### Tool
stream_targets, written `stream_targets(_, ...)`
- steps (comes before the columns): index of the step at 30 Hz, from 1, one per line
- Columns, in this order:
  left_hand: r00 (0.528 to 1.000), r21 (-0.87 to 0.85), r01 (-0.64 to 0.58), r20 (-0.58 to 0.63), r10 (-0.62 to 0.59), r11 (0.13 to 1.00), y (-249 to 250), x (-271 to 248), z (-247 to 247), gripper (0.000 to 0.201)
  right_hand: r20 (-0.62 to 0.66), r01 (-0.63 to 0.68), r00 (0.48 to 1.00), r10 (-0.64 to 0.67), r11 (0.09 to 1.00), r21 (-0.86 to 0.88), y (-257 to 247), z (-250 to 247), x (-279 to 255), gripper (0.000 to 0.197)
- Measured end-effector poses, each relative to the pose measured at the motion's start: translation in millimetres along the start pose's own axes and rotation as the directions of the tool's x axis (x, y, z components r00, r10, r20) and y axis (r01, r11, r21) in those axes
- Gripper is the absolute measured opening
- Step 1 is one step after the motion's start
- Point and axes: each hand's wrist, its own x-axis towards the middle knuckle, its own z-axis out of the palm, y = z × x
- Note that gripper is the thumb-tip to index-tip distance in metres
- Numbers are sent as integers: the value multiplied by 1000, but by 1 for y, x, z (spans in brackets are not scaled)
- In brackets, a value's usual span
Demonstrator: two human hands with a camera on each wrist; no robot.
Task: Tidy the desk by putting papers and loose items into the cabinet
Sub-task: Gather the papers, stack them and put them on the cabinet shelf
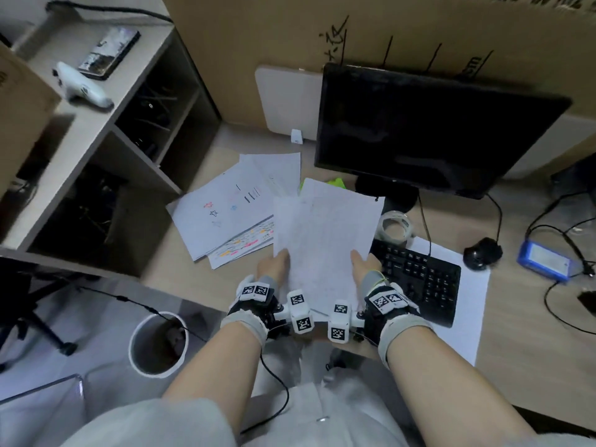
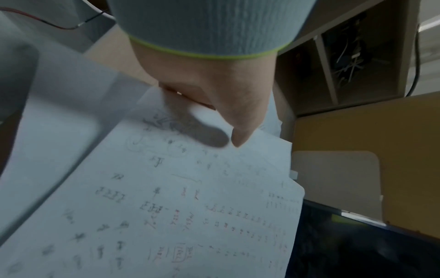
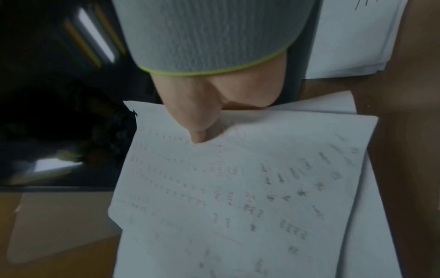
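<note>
- I hold a sheaf of white handwritten papers above the desk, a thumb on each side edge.
- More papers lie fanned beside the open cabinet.

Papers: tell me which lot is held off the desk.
The handwritten sheets, pinched by the left hand and right hand; the doodled pile lies flat.
</note>
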Motion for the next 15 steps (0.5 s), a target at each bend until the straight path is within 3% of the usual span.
stream_targets(3, 999, 127, -14, -32, 18, 992, -5, -2, -8, 34, 14, 75, 997, -76, 996, 47, 0, 2, -11, 42)
stream_targets(6, 998, 127, -55, -8, 56, 990, 3, -3, -20, 45, 26, 125, 992, -126, 991, 41, -6, 7, -17, 41)
stream_targets(10, 992, 113, -124, 23, 122, 986, 18, 10, -37, 43, 40, 172, 984, -172, 985, -6, -23, 19, -14, 43)
stream_targets(15, 993, -14, -118, 8, 118, 993, 27, 74, -83, 27, 113, 205, 974, -194, 974, -99, -66, 85, -16, 39)
